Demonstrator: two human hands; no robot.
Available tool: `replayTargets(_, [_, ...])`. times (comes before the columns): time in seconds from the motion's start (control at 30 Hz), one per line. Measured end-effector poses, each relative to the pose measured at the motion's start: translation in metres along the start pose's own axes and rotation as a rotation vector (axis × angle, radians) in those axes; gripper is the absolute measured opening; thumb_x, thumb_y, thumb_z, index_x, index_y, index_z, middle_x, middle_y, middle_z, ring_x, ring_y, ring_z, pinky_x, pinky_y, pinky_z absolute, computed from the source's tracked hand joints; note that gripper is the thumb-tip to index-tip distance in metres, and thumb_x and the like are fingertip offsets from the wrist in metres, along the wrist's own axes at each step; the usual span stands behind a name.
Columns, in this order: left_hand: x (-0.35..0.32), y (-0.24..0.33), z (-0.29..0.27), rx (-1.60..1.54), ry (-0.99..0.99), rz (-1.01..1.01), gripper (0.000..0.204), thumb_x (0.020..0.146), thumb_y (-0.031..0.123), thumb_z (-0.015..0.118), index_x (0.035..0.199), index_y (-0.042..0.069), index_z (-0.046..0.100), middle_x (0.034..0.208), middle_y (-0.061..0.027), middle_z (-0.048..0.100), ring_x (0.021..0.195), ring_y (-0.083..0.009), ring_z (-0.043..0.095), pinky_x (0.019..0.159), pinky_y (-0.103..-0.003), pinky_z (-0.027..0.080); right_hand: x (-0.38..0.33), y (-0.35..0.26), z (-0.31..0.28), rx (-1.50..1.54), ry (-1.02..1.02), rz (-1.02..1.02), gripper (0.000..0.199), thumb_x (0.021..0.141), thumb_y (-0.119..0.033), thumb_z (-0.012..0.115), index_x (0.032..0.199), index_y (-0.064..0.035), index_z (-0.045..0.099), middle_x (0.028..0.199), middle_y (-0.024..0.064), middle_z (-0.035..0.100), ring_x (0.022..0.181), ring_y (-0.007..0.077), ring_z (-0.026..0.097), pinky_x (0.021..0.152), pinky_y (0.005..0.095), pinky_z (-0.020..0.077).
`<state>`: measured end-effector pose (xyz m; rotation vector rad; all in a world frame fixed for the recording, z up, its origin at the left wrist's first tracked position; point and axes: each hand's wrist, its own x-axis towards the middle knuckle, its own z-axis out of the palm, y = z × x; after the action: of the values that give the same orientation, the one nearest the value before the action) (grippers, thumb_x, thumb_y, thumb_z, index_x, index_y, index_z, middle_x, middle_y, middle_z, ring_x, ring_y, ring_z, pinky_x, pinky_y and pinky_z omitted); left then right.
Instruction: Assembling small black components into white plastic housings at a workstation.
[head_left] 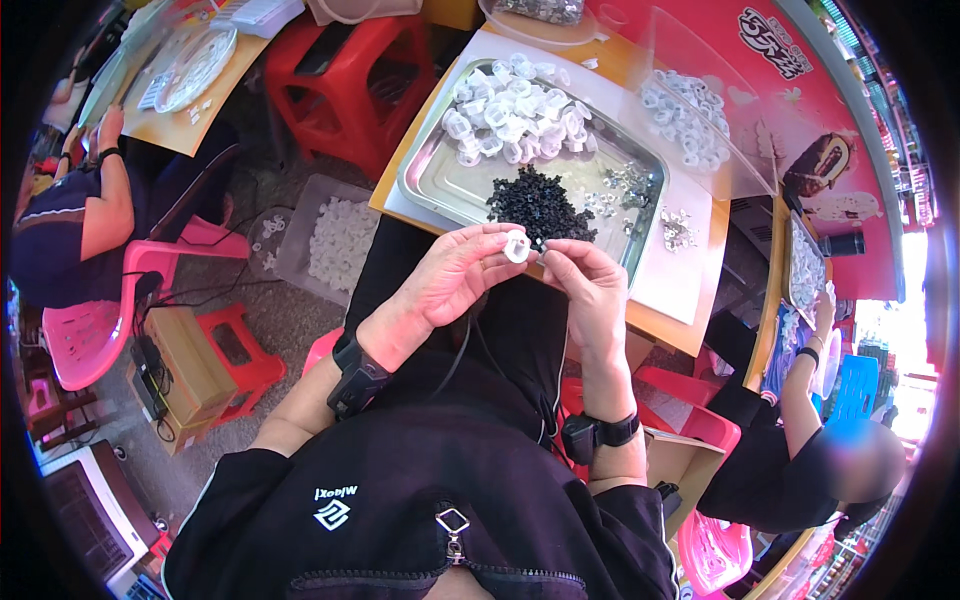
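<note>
My left hand (455, 280) pinches a white round plastic part (516, 247) with a hollow middle, held above the near edge of a metal tray (450, 190). Close beside it, my right hand (592, 290) has thumb and forefinger pressed together on a small dark piece (539, 246), partly covered by the fingertips. Just beyond the hands, a heap of small black parts (535, 200) lies in the tray. Farther back in it is a pile of white translucent plastic parts (515, 112). Small shiny metal pieces (628, 190) are scattered at the tray's right end.
A clear bin of white parts (685, 115) stands right of the tray. Left on the floor sits a tub of white pieces (343, 243), near a red stool (345, 90). One person (90, 220) sits at left, another (800, 460) at right.
</note>
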<state>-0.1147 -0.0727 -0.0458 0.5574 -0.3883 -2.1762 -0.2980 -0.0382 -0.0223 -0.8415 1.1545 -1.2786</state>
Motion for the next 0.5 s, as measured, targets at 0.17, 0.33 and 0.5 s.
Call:
replayTargets(0.17, [0.001, -0.002, -0.003, 0.024, -0.011, 0.008, 0.026, 0.094, 0.009, 0.058, 0.117, -0.001, 0.059, 0.11, -0.0101, 0.065, 0.102, -0.0177, 0.064, 0.093, -0.032, 0.052, -0.006, -0.01, 0.016, -0.377, 0.01, -0.091, 0.011, 0.085, -0.002, 0.069, 0.096, 0.0009, 0.069, 0.085, 0.0042, 0.067, 0.073, 0.0088, 0.062, 0.062, 0.0205, 0.0498])
replayTargets(0.33, [-0.001, -0.004, -0.006, 0.039, -0.017, 0.008, 0.029, 0.094, 0.01, 0.058, 0.12, -0.001, 0.058, 0.112, -0.0102, 0.065, 0.103, -0.0168, 0.063, 0.095, -0.032, 0.052, -0.004, -0.014, 0.022, -0.82, -0.018, -0.493, 0.012, 0.081, -0.001, 0.071, 0.092, -0.0032, 0.069, 0.089, 0.0077, 0.063, 0.071, 0.0149, 0.063, 0.061, 0.0264, 0.0516])
replayTargets(0.5, [0.0, -0.009, -0.007, 0.047, 0.018, 0.009, 0.029, 0.094, 0.01, 0.058, 0.12, -0.002, 0.059, 0.112, -0.0101, 0.065, 0.103, -0.0161, 0.063, 0.094, -0.031, 0.052, -0.002, -0.008, 0.016, -0.974, -0.056, -0.541, 0.012, 0.08, -0.005, 0.071, 0.092, -0.0045, 0.069, 0.089, 0.0087, 0.062, 0.077, 0.023, 0.063, 0.068, 0.0339, 0.0498])
